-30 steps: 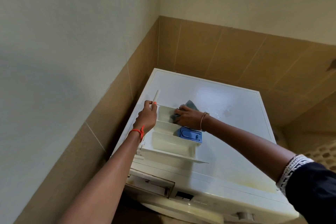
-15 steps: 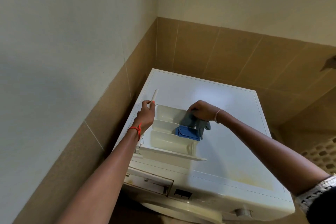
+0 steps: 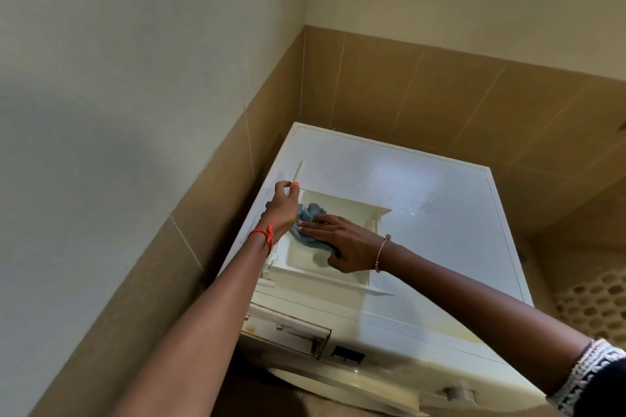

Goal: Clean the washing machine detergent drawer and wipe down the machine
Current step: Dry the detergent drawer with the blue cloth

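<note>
The white detergent drawer (image 3: pixel 342 205) lies out of its slot on top of the white washing machine (image 3: pixel 433 220). My left hand (image 3: pixel 283 210) grips the drawer's front panel at its far left end, holding it steady. My right hand (image 3: pixel 345 244) lies flat over a blue cloth (image 3: pixel 310 217), its straight fingers pressing the cloth into the drawer's left compartment. The drawer's blue insert is hidden under my right hand.
The machine stands in a corner, with a tiled wall (image 3: pixel 210 230) close on its left and another behind it. The open drawer slot (image 3: pixel 288 332) shows at the machine's front left, and a dial (image 3: pixel 457 394) at the front right. Water drops glisten on the machine's top.
My right hand has carried the cloth from the drawer's right side into its left compartment and now covers the blue insert. My left hand keeps its hold.
</note>
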